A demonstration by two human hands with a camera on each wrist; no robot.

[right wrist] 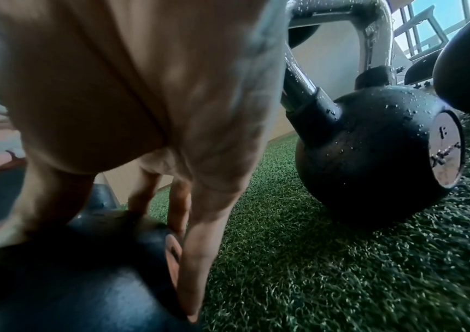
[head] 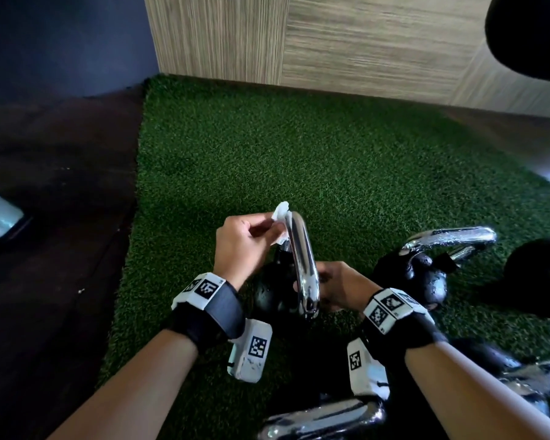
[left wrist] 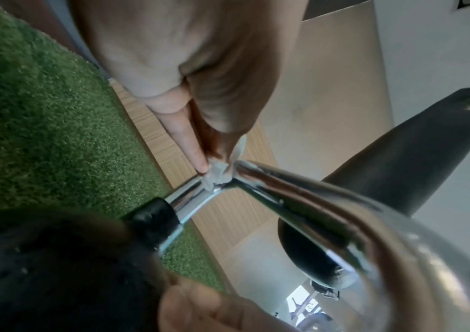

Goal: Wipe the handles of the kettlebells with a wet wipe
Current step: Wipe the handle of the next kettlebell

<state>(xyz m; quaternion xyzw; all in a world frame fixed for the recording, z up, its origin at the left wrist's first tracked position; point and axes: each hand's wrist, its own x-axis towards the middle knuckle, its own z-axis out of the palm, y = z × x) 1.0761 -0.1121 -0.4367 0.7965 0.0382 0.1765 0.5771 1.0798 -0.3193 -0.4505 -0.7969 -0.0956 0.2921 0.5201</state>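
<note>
Both hands work on one kettlebell (head: 275,293) standing on the turf (head: 331,160). Left hand (head: 240,242) pinches the wipe (head: 280,217) between thumb and fingers (left wrist: 197,155) and presses it against the far bend of the chrome handle (head: 302,258), where the bar turns down toward the black body. Right hand (head: 337,289) rests on the body's near side, fingers (right wrist: 197,258) spread fairly straight down over the ball, bracing it rather than gripping.

Risks, as I judge them: the wipe is bunched small, so it could slip off the slick chrome and leave the bend's underside unwiped. The right hand only presses, so a hard rub could rock or tip the kettlebell toward its wet neighbour (head: 426,268) close on the right. The neighbour's handle (right wrist: 341,13) carries droplets and looks not yet wiped.

Left wrist is raised and cocked, fingertips pointing forward at the bar; the right forearm comes in low, palm facing the ball.
</note>
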